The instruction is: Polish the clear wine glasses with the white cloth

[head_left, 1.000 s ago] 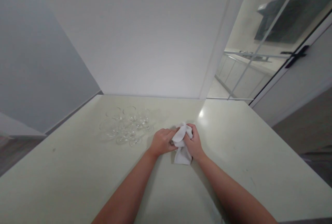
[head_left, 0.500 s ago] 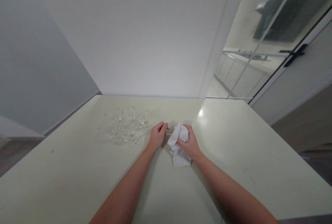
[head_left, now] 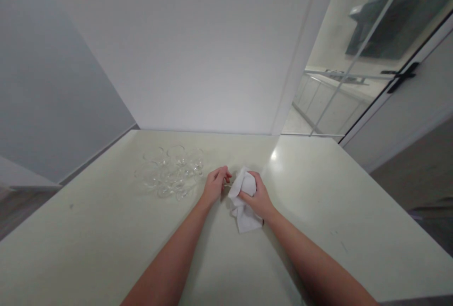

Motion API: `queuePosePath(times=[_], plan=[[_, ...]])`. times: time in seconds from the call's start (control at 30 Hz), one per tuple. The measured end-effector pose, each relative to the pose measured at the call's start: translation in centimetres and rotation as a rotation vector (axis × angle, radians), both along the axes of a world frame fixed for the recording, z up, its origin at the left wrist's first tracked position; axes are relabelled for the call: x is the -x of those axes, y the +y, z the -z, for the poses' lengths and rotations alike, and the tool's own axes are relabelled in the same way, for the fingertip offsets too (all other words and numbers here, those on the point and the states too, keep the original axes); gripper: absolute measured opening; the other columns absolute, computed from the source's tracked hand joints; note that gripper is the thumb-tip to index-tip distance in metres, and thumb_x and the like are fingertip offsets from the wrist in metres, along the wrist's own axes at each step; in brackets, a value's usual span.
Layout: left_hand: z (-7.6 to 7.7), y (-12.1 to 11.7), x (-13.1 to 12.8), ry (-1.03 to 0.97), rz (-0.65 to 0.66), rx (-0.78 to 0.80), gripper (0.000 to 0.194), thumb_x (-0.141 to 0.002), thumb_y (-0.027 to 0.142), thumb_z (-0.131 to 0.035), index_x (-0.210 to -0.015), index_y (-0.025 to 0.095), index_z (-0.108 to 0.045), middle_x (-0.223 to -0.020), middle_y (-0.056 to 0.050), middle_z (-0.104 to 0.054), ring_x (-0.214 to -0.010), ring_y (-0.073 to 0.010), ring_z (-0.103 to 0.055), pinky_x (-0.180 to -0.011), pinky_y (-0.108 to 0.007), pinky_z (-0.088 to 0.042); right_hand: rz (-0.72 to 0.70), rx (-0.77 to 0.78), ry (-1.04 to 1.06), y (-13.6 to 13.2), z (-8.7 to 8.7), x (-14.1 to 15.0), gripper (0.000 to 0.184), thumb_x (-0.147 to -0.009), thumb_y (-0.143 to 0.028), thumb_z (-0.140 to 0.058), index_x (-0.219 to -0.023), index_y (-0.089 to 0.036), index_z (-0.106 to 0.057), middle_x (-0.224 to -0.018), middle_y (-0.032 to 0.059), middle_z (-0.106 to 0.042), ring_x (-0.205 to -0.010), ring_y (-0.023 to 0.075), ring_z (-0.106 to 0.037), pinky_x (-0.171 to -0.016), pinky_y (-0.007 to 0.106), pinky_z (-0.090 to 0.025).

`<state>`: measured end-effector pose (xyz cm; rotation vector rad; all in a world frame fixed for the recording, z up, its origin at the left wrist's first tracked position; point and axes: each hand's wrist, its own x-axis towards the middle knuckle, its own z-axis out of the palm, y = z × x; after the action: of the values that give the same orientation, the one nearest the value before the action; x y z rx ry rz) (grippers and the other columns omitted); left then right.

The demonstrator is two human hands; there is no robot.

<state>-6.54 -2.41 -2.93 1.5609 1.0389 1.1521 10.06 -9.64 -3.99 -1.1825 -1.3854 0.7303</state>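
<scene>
My left hand [head_left: 214, 186] is closed, fingertips pinched on a stemmed glass [head_left: 228, 184], of which only a bit of thin, clear stem shows. My right hand [head_left: 259, 198] grips a white cloth [head_left: 244, 192], its thumb on the near side and its fingers behind. The cloth is bunched around the glass's other end and hides it; a loose corner hangs down toward me. Left of my hands stands a close cluster of several clear stemmed glasses [head_left: 171, 174], their outlines faint and overlapping.
The pale tabletop [head_left: 318, 230] reaches back to a white wall panel [head_left: 198, 60]. A glass-paned partition [head_left: 329, 89] and a door with a black handle [head_left: 403, 77] are at the right. A grey wall [head_left: 63, 89] is on the left.
My left hand's fingers and wrist have turned slightly. My right hand has shifted the cloth a little, and its hanging corner now reaches slightly lower. The cluster of glasses is unchanged.
</scene>
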Motion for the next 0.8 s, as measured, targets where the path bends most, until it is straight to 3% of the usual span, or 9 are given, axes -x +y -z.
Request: queuePosePath(times=[0.07, 0.13, 0.3, 0.4, 0.47, 0.53, 0.63, 0.8], plan=[[0.1, 0.4, 0.0, -0.069, 0.005, 0.107, 0.058, -0.088, 0.066, -0.042, -0.076, 0.014, -0.064, -0.057, 0.000, -0.056, -0.040, -0.0091, -0.041, -0.039, -0.022, -0.032, 0.000, -0.015, -0.043, -0.1, -0.2, 0.1, 0.057, -0.071, -0.033, -0.079, -0.120, -0.022, -0.053, -0.115, 0.0046, -0.060, -0.105, 0.0220, -0.057, -0.096, 0.036, -0.045], [0.1, 0.3, 0.0, -0.078, 0.007, 0.091, 0.057, -0.088, 0.066, -0.044, -0.077, 0.014, -0.064, -0.057, 0.001, -0.054, -0.040, -0.0085, -0.041, -0.039, -0.021, -0.031, 0.000, 0.025, -0.028, -0.1, -0.2, 0.0, 0.055, -0.071, -0.035, -0.079, -0.117, -0.022, -0.053, -0.109, 0.0029, -0.060, -0.097, 0.0205, -0.058, -0.089, 0.033, -0.047], [-0.4, -1.1, 0.3, 0.089, 0.030, -0.215, 0.042, -0.090, 0.053, -0.049, -0.075, 0.016, -0.063, -0.060, 0.001, -0.054, -0.051, -0.0107, -0.047, -0.049, -0.022, -0.036, 0.023, 0.111, 0.149, 0.3, 0.0, -0.3, 0.031, -0.085, -0.047, -0.062, -0.103, -0.022, -0.059, -0.091, 0.0012, -0.063, -0.081, 0.0180, -0.057, -0.074, 0.029, -0.047], [-0.5, -1.7, 0.4, 0.172, 0.028, -0.414, 0.036, -0.089, 0.045, -0.050, -0.071, 0.016, -0.062, -0.062, -0.001, -0.055, -0.056, -0.0119, -0.048, -0.054, -0.025, -0.037, 0.052, 0.141, 0.258, 0.4, 0.2, -0.4, 0.034, -0.092, -0.051, -0.049, -0.101, -0.020, -0.062, -0.092, 0.0041, -0.066, -0.082, 0.0193, -0.059, -0.077, 0.031, -0.048], [-0.4, -1.7, 0.5, 0.192, 0.008, -0.465, 0.034, -0.090, 0.041, -0.050, -0.070, 0.017, -0.062, -0.062, -0.001, -0.055, -0.056, -0.0120, -0.047, -0.055, -0.025, -0.036, 0.042, 0.136, 0.244, 0.3, 0.2, -0.4, 0.034, -0.091, -0.049, -0.051, -0.103, -0.020, -0.062, -0.094, 0.0047, -0.067, -0.084, 0.0198, -0.060, -0.079, 0.032, -0.049], [-0.3, -1.5, 0.5, 0.189, -0.022, -0.463, 0.034, -0.091, 0.040, -0.049, -0.069, 0.017, -0.061, -0.062, -0.001, -0.056, -0.055, -0.0120, -0.048, -0.055, -0.025, -0.035, 0.023, 0.098, 0.159, 0.2, 0.1, -0.4, 0.035, -0.082, -0.045, -0.065, -0.107, -0.021, -0.060, -0.098, 0.0036, -0.066, -0.087, 0.0199, -0.060, -0.081, 0.032, -0.049], [-0.3, -1.2, 0.5, 0.175, -0.053, -0.409, 0.036, -0.092, 0.041, -0.048, -0.069, 0.017, -0.061, -0.062, -0.001, -0.058, -0.056, -0.0125, -0.050, -0.055, -0.025, -0.037, 0.015, 0.046, 0.030, -0.1, -0.3, -0.3, 0.052, -0.067, -0.038, -0.079, -0.111, -0.022, -0.055, -0.102, 0.0019, -0.063, -0.089, 0.0197, -0.059, -0.083, 0.031, -0.048], [-0.5, -1.5, 0.4, 0.147, -0.056, -0.375, 0.039, -0.092, 0.044, -0.046, -0.069, 0.017, -0.061, -0.061, -0.001, -0.058, -0.057, -0.0132, -0.052, -0.055, -0.025, -0.039, 0.010, 0.065, 0.169, 0.1, -0.1, -0.3, 0.037, -0.087, -0.051, -0.059, -0.108, -0.021, -0.062, -0.102, 0.0049, -0.068, -0.093, 0.0206, -0.063, -0.084, 0.031, -0.049]])
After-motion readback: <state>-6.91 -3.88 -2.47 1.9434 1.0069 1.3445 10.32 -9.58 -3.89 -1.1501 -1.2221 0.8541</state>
